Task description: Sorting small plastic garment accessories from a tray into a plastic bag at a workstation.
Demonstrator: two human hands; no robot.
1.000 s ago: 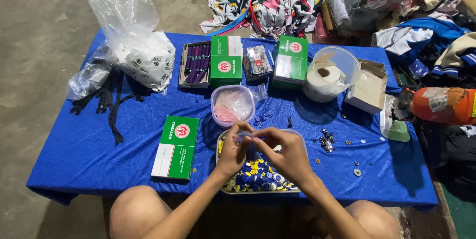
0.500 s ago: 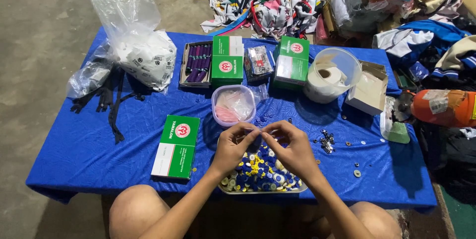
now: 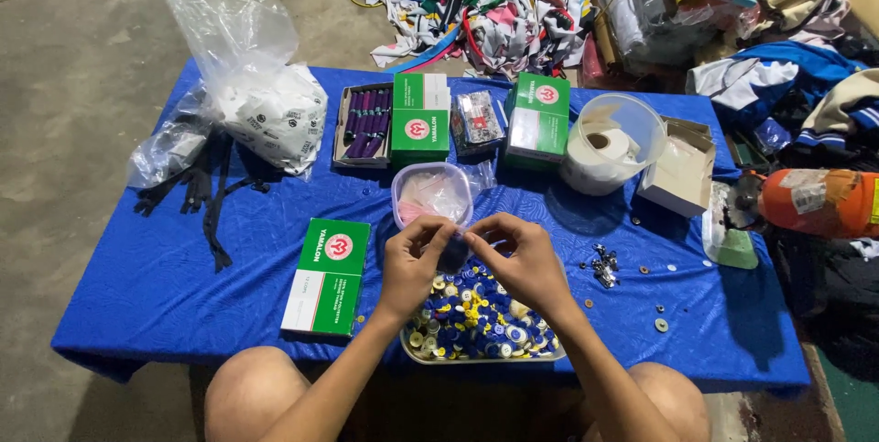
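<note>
My left hand (image 3: 414,263) and my right hand (image 3: 517,263) meet fingertip to fingertip just above a metal tray (image 3: 412,350) heaped with blue, yellow and white buttons (image 3: 476,314). They pinch something very small between them; I cannot make out what it is. Right behind the fingertips stands a small clear plastic container (image 3: 432,193) with pink contents. My knees show below the table's near edge.
A green and white box (image 3: 328,275) lies left of the tray. Further back are two more green boxes (image 3: 420,118), a box of purple items (image 3: 364,123), a clear tub holding a white roll (image 3: 612,141), a plastic bag (image 3: 265,117) and black straps (image 3: 206,190). Loose metal bits (image 3: 602,263) lie at right.
Both hands have drawn slightly back toward the plastic container, and the tray of buttons is more exposed than a second ago. Fingertips stay together.
</note>
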